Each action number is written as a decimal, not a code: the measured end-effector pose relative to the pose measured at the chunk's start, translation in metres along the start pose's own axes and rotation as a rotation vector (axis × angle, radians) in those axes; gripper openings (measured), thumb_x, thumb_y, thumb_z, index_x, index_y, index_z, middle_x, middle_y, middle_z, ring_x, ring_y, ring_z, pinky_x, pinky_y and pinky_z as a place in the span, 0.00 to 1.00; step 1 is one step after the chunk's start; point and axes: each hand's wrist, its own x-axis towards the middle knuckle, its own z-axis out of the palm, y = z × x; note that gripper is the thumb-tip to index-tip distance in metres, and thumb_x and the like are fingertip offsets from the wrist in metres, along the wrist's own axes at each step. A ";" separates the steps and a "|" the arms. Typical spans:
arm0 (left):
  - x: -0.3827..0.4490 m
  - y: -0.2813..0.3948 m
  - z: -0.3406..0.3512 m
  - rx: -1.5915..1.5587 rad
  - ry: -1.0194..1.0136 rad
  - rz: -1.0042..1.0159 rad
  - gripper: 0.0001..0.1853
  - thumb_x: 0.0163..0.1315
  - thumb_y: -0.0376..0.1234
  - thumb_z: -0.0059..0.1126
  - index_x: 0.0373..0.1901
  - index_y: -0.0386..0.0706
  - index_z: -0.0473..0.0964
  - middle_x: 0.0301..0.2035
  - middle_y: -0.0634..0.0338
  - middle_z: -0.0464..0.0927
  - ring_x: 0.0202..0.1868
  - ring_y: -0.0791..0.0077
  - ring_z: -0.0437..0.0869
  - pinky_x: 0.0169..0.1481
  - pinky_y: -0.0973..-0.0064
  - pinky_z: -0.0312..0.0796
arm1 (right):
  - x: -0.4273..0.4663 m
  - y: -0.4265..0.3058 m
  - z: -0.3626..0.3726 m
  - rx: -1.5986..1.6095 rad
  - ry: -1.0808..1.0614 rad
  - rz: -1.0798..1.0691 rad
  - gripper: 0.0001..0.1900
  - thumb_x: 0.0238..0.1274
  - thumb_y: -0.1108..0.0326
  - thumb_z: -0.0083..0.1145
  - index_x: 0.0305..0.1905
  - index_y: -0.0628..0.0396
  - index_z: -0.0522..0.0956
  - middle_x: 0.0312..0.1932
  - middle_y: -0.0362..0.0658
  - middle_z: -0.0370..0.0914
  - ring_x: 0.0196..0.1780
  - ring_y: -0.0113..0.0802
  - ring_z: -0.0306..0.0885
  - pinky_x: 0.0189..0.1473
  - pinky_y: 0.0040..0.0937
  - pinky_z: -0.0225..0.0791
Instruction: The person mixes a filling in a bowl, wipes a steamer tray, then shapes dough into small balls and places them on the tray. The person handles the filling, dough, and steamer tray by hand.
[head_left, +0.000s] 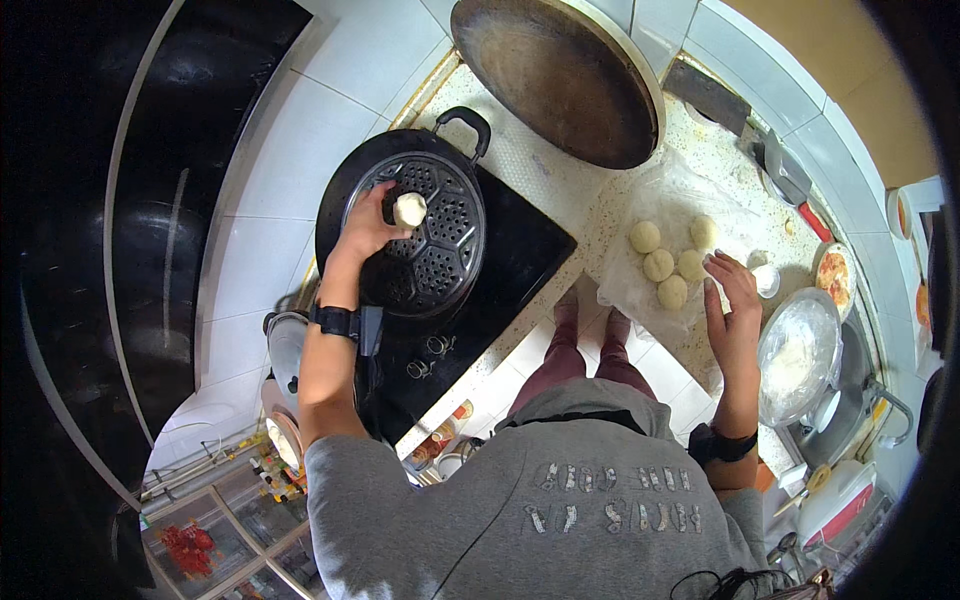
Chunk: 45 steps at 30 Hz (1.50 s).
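Note:
My left hand (365, 225) holds a pale dough ball (409, 211) between thumb and fingers, over a perforated metal steamer rack (439, 217). The rack sits inside a black pan (341, 161) with a loop handle, on a black glass cooktop (517, 240). Over the counter on the other side is my right hand (731, 289), thumb apart from the fingers and nothing in it. Its fingertips are beside several round dough balls (658, 265), which lie in a loose group on a clear plastic sheet (675, 191).
A large round griddle plate (559, 75) leans at the back wall. A cleaver (706, 94) lies at the far right. Near my right wrist are a plastic-covered bowl (801, 356), a small white cup (765, 280) and the sink (855, 375). A pot lid (287, 349) stands left of the cooktop.

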 end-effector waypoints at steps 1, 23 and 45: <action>-0.002 0.000 -0.003 0.022 0.008 0.077 0.51 0.33 0.32 0.83 0.66 0.43 0.68 0.57 0.43 0.74 0.62 0.47 0.73 0.68 0.61 0.67 | -0.001 -0.001 0.000 -0.002 -0.002 0.004 0.12 0.60 0.77 0.57 0.49 0.60 0.81 0.52 0.52 0.81 0.61 0.51 0.76 0.64 0.44 0.65; -0.067 0.235 0.025 -0.139 0.108 0.619 0.04 0.64 0.26 0.58 0.39 0.35 0.77 0.39 0.50 0.80 0.42 0.56 0.83 0.48 0.67 0.74 | -0.023 0.107 0.031 0.372 0.117 0.642 0.14 0.69 0.74 0.50 0.56 0.64 0.78 0.45 0.51 0.84 0.48 0.34 0.81 0.53 0.29 0.72; 0.027 0.321 0.235 0.268 -0.502 0.815 0.37 0.48 0.25 0.69 0.64 0.45 0.70 0.64 0.52 0.66 0.68 0.52 0.64 0.72 0.64 0.63 | -0.061 0.142 0.086 0.531 0.126 0.763 0.20 0.62 0.74 0.50 0.59 0.63 0.76 0.55 0.57 0.78 0.57 0.50 0.78 0.60 0.40 0.70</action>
